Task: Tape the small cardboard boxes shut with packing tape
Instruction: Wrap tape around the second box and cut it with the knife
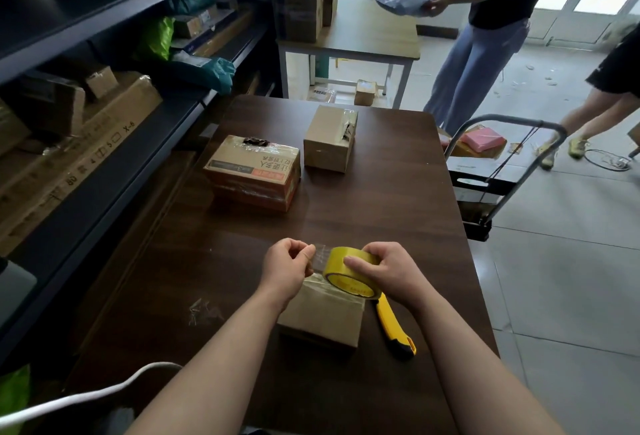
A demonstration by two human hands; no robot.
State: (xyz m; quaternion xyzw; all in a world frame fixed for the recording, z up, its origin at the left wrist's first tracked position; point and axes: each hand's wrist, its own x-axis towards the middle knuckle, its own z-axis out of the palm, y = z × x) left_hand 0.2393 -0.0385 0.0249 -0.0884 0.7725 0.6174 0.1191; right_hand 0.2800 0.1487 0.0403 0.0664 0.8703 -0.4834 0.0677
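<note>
A small plain cardboard box [322,317] lies on the dark wooden table [242,261] just in front of me. Above its far end my right hand [384,272] grips a yellow roll of clear packing tape [349,277]. My left hand [287,268] pinches the free end of the tape, and a short clear strip [320,256] stretches between the hand and the roll. A yellow and black utility knife [393,327] rests on the table to the right of the box.
Farther back on the table stand a printed orange-and-tan box [252,171] and a plain taped box [330,138]. Shelves full of parcels [86,116] run along the left. A hand cart [491,171] stands right of the table. Two people [485,36] move behind it. A white cable [86,396] crosses bottom left.
</note>
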